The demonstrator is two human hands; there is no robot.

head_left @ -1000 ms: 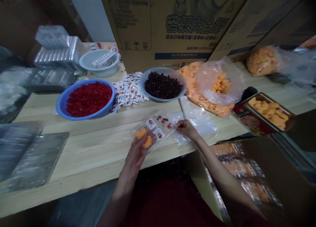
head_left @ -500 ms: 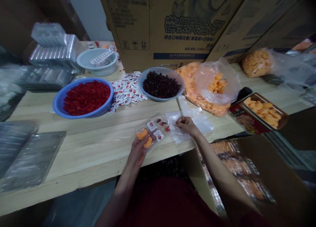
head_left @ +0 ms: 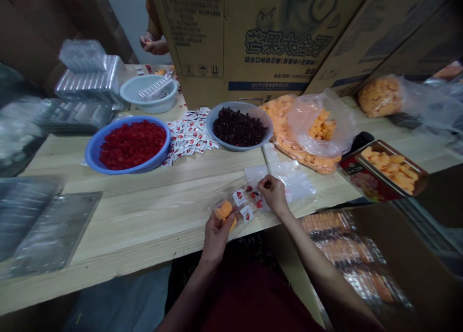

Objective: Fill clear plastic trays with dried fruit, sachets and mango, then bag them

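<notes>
My left hand (head_left: 217,235) grips the near left end of a clear plastic tray (head_left: 239,209), thumb on top. In the tray lie orange candy pieces (head_left: 224,208), two small white-and-red sachets (head_left: 247,213) and a few dark and red candies (head_left: 258,203). My right hand (head_left: 274,195) is closed in a pinch at the tray's far right end, over flat clear plastic bags (head_left: 298,185). Its fingertips seem to pinch a bag's edge, though the film is hard to make out.
Behind are a blue basin (head_left: 88,154) of red candies, piled sachets (head_left: 193,132), a bowl (head_left: 269,132) of dark candies and a bag (head_left: 277,110) of orange pieces. Right stands a tin (head_left: 361,175); below it, a carton (head_left: 415,255) of packed trays. Another person's hands (head_left: 155,45) show behind.
My left hand has carried the tray to the right, up to my right hand, which stays pinched at the bags. Another person's hands have come into view at the back.
</notes>
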